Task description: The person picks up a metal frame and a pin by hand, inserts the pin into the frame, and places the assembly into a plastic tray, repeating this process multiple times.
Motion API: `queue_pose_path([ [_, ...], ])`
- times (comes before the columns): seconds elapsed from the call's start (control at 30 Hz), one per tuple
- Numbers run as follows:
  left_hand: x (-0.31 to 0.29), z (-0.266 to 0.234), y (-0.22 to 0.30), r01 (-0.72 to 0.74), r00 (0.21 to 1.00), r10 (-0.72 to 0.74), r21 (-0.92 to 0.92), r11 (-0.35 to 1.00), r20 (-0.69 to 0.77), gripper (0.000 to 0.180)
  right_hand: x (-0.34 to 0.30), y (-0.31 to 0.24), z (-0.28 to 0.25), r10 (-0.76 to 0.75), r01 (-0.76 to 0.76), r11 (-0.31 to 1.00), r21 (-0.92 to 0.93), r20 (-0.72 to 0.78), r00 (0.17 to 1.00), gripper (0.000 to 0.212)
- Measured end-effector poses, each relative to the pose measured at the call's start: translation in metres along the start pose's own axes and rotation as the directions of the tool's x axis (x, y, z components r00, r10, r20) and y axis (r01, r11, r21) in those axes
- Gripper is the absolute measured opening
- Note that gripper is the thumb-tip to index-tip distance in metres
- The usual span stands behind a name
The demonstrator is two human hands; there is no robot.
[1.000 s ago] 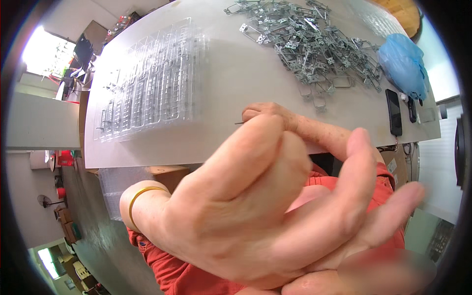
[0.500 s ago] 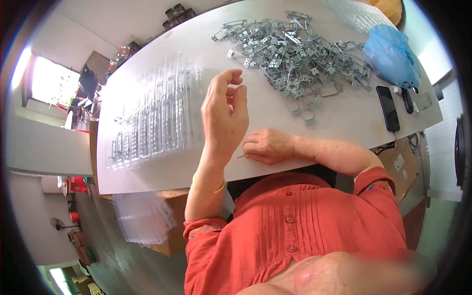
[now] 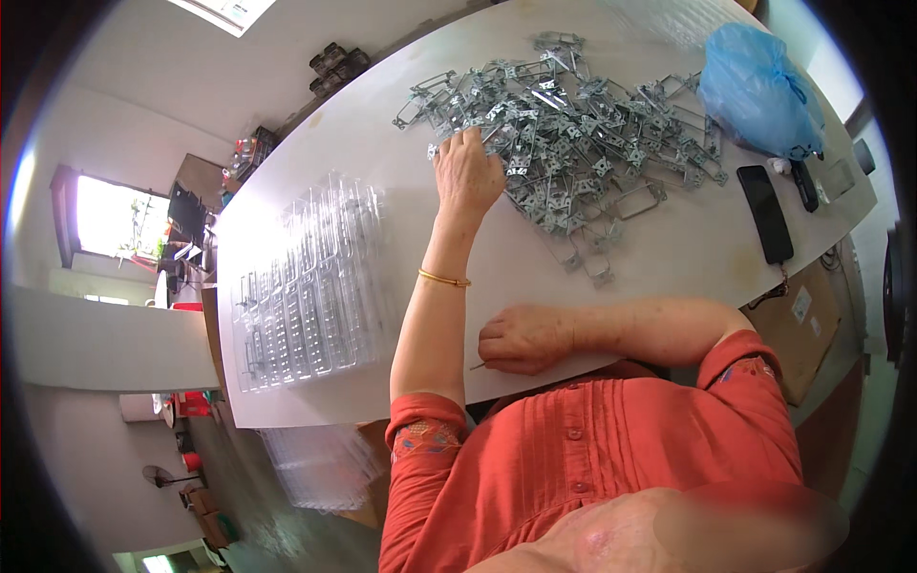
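Two hands show. The left hand reaches the near-left edge of the metal parts pile; its fingertips are hidden, so I cannot tell if they grip a part. The right hand has its fingers curled on a thin metal bit, mostly covered, near the counter edge. Glare makes the clear trays hard to see. I have bare room between the right hand and the phone.

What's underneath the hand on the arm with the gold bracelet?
Metal brackets show beside the left hand, along with bare white tabletop. Its fingertips, and whatever lies directly under them, are hidden.
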State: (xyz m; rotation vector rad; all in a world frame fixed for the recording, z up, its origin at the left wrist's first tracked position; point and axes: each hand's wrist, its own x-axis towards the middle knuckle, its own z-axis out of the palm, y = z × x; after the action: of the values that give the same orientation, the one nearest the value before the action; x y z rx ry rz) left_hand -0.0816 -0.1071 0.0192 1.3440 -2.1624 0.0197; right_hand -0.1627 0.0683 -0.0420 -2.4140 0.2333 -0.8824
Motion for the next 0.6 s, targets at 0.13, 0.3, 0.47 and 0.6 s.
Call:
queue_pose_path([
  [0.13,0.014,0.000,0.001,0.008,0.972,-0.030,0.095,0.995,0.232,0.031,-0.002,0.000,0.003,0.034,-0.034,0.999,0.022,0.001,0.999,0.014],
  [0.3,0.032,0.004,-0.014,0.076,0.941,-0.084,0.037,0.996,0.329,0.019,0.000,-0.001,0.001,0.045,-0.045,0.997,0.055,0.003,0.999,0.015],
  [0.47,0.034,0.008,-0.019,0.173,0.927,-0.152,-0.033,0.984,0.342,0.015,0.002,-0.002,0.001,0.076,-0.076,0.995,0.065,-0.005,0.997,0.016],
  [0.6,0.029,0.001,-0.016,0.163,0.983,-0.148,-0.140,0.977,0.112,0.012,0.004,-0.006,-0.002,0.097,-0.100,0.992,0.081,0.036,0.995,0.017],
])
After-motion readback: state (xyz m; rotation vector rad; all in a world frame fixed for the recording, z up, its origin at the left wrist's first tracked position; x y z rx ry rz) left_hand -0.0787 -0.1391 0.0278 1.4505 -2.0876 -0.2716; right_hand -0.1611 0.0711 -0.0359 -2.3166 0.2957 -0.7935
